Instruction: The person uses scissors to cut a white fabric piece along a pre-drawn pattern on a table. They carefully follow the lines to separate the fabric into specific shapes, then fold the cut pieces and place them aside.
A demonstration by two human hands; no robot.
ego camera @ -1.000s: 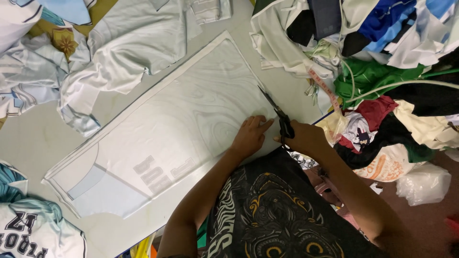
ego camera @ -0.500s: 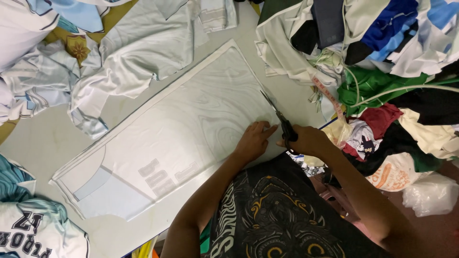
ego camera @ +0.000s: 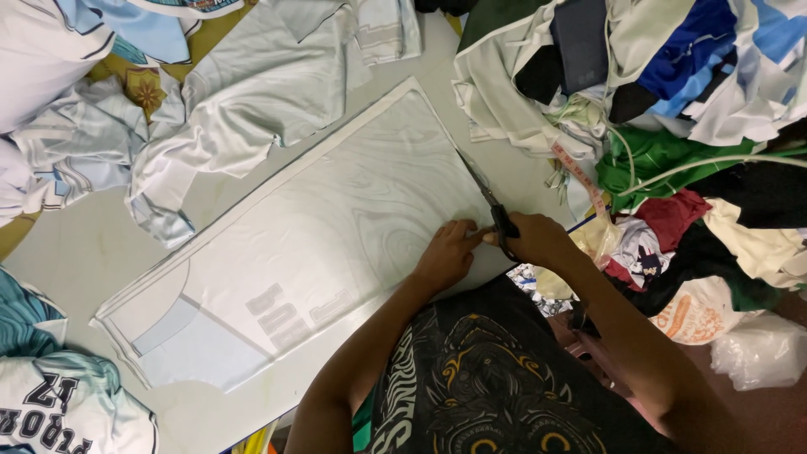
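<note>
Your right hand grips the dark-handled scissors, blades pointing to 11 o'clock along the pale marbled fabric panel's right edge; your left hand lies flat, pinning the panel at 9 o'clock, just beside the scissors.

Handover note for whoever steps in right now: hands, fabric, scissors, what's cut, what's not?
Right hand: grip shut on the scissors, blades pointing up the right edge of the pale fabric panel.
Left hand: flat on the panel beside the handles, pinning it.
Panel lies flat on the table.
Done: cannot tell how much is cut.
Left: the edge ahead of the blades.
</note>
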